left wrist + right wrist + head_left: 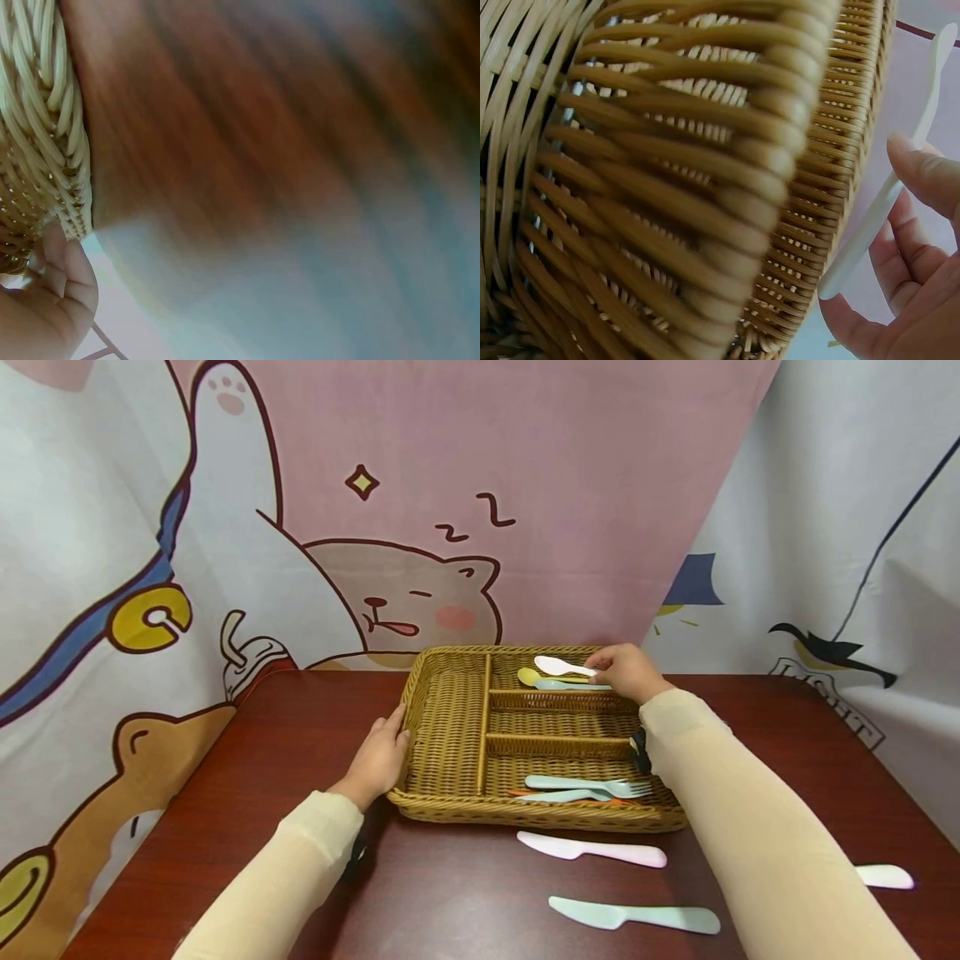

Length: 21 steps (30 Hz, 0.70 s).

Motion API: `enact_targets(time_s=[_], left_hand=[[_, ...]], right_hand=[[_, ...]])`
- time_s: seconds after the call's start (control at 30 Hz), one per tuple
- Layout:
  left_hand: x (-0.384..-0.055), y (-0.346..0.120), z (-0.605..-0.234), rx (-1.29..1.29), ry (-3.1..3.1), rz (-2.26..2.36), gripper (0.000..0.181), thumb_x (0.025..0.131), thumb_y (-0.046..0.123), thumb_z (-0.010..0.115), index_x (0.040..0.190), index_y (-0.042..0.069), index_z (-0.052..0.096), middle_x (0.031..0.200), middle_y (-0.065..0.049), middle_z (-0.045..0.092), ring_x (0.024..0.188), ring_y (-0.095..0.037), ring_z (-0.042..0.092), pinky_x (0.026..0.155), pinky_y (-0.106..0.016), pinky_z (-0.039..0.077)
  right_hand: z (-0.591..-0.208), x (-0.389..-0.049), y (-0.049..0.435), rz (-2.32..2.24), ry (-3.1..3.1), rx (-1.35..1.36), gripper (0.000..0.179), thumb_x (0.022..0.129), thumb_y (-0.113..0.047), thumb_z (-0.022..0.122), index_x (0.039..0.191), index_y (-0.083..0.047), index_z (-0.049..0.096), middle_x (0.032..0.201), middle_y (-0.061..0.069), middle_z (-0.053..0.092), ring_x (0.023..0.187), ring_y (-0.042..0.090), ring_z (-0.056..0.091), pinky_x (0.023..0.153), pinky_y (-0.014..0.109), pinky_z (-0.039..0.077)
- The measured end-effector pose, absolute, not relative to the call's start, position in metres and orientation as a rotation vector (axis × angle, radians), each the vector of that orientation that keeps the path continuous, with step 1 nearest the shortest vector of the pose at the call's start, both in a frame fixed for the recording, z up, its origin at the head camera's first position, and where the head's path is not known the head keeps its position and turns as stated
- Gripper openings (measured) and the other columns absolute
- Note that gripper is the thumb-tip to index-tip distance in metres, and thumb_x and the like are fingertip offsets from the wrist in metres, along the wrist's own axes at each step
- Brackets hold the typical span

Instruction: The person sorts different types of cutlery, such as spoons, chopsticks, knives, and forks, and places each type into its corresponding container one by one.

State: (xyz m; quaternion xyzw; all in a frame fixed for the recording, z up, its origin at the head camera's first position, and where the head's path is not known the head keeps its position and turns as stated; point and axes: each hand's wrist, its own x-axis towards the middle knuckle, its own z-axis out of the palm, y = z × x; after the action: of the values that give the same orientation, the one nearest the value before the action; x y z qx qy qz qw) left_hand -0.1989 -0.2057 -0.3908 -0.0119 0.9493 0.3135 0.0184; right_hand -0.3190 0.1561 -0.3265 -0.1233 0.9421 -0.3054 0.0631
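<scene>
A white spoon (553, 666) is pinched between the thumb and fingers of my right hand (630, 672), over the back right compartment of the wicker cutlery tray (489, 693). In the right wrist view the white spoon (870, 229) slants past the woven rim. Below it, a yellow spoon (528, 677) and a light blue spoon (551, 684) lie in that compartment. My left hand (378, 760) rests against the tray's left side, fingers extended along the wall; the left wrist view shows its fingers (75, 274) at the weave.
The front compartment holds a light blue fork (577, 784), another light blue utensil (567, 796) and orange pieces beneath. A pink-white knife (592, 849) and a pale green knife (637, 917) lie before the tray. A white handle (885, 877) shows beyond my right sleeve. Printed cloth hangs behind the table.
</scene>
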Motion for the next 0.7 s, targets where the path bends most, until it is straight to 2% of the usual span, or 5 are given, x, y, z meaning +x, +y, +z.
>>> enact_targets(time_s=[0.13, 0.33, 0.57, 0.7], left_hand=[[-0.199, -0.205, -0.391, -0.041, 2.947, 0.970, 0.055, 0.107, 0.025, 0.034, 0.156, 0.012, 0.016, 0.139, -0.024, 0.039, 0.121, -0.037, 0.049, 0.097, -0.052, 0.040], [-0.199, -0.205, -0.390, -0.053, 2.952, 0.974, 0.054, 0.106, 0.024, 0.035, 0.156, 0.012, 0.017, 0.135, -0.023, 0.041, 0.117, -0.036, 0.051, 0.095, -0.050, 0.041], [-0.199, -0.205, -0.390, -0.053, 2.945, 0.989, 0.055, 0.106, 0.024, 0.035, 0.156, 0.012, 0.016, 0.138, -0.024, 0.039, 0.119, -0.036, 0.050, 0.096, -0.051, 0.041], [-0.199, -0.205, -0.390, -0.052, 2.943, 0.999, 0.055, 0.106, 0.023, 0.036, 0.156, 0.012, 0.016, 0.139, -0.024, 0.038, 0.121, -0.036, 0.050, 0.098, -0.051, 0.040]], right_hand=[[-0.331, -0.322, 0.153, -0.886, 2.867, -0.335, 0.024, 0.092, -0.007, 0.065, 0.114, 0.000, 0.068, 0.117, 0.024, 0.057, 0.105, 0.038, 0.054, 0.083, 0.050, 0.046], [-0.336, -0.323, 0.147, -0.786, 2.904, -0.299, 0.025, 0.091, -0.008, 0.065, 0.116, -0.003, 0.068, 0.122, 0.024, 0.058, 0.111, 0.040, 0.055, 0.089, 0.053, 0.045], [-0.337, -0.323, 0.139, -0.611, 2.983, -0.289, 0.027, 0.090, -0.010, 0.065, 0.116, -0.006, 0.069, 0.117, 0.020, 0.063, 0.103, 0.037, 0.059, 0.082, 0.051, 0.049], [-0.338, -0.325, 0.137, -0.569, 2.979, -0.274, 0.027, 0.091, -0.010, 0.065, 0.117, -0.006, 0.069, 0.120, 0.019, 0.063, 0.104, 0.037, 0.060, 0.083, 0.051, 0.049]])
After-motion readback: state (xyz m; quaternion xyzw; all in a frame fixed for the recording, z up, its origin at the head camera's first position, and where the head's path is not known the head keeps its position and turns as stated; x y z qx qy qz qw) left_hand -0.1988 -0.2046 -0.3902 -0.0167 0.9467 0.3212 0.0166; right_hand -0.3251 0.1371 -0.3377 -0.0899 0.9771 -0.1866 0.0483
